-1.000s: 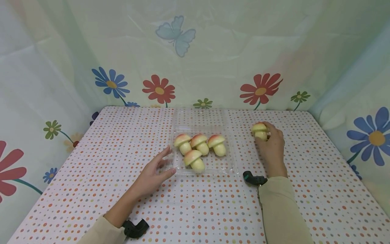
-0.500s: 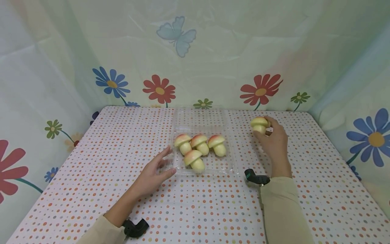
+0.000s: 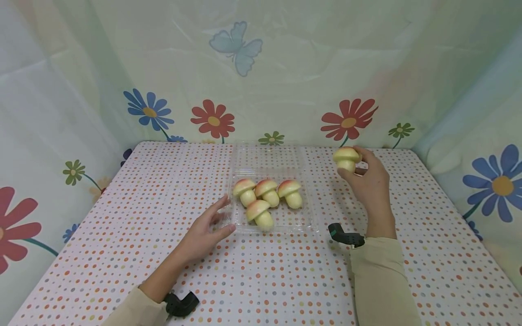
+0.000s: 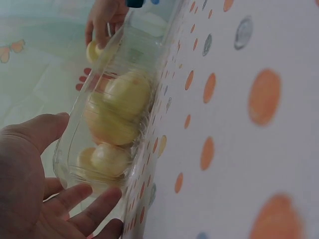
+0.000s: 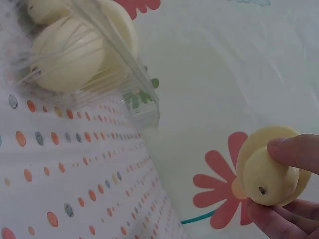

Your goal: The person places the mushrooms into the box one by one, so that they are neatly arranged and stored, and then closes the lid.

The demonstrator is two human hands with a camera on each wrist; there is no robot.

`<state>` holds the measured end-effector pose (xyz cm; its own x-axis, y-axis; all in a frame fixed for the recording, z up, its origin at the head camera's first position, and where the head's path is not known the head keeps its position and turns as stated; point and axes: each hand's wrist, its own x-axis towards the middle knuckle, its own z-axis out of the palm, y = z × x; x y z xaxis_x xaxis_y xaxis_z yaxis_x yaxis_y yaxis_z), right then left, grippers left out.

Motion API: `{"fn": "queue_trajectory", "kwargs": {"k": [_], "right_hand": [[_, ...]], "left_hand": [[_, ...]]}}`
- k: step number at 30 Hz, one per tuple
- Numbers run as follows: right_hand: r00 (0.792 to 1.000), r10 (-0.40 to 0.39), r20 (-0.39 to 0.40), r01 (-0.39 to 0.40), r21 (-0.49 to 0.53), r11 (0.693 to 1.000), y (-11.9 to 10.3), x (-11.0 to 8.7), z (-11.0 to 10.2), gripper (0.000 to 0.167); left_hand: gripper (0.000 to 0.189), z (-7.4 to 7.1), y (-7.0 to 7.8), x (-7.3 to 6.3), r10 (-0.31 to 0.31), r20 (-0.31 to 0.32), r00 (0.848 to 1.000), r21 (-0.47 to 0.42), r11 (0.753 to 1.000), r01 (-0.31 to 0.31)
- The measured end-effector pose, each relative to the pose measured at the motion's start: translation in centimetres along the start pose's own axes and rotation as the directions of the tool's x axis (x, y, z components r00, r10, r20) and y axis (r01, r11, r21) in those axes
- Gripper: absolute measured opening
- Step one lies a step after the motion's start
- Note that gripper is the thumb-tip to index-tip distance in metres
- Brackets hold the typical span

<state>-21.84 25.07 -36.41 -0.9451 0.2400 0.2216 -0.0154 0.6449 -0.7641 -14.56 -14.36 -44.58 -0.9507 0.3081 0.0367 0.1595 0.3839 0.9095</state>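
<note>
Between thumb and fingers, my right hand [image 3: 370,181] grips a toy mushroom [image 3: 346,157] with a red-tinged cap and pale yellow stem, raised above the table at the far right. The right wrist view shows the underside of this held mushroom [image 5: 269,174], the thumb against its stem. My left hand [image 3: 205,233] rests at the left side of a clear plastic clamshell box [image 3: 291,222], its fingers extended and spread near the wall. Inside the box lie several similar mushrooms [image 3: 267,192], three in a back row and one in front.
The box's clear lid [image 3: 267,156] lies folded open toward the back. A dotted cloth covers the table [image 3: 285,280]. Behind it hangs a flowered curtain [image 3: 285,68]. A black wrist camera [image 3: 345,235] sits by the right sleeve, another [image 3: 181,304] by the left.
My right hand has risen and moved slightly away from me, lifting the mushroom up off the table area. The left hand and the box stay where they were.
</note>
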Motion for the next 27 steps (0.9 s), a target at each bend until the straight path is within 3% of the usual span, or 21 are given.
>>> {"fn": "queue_trajectory", "kwargs": {"k": [27], "right_hand": [[0.988,-0.136,0.073,0.132,0.057,0.990,-2.4,-0.9,-0.3,0.076]], "left_hand": [[0.082,0.0,0.1,0.0,0.004,0.003,1.000,-0.003,1.000,-0.004]]}}
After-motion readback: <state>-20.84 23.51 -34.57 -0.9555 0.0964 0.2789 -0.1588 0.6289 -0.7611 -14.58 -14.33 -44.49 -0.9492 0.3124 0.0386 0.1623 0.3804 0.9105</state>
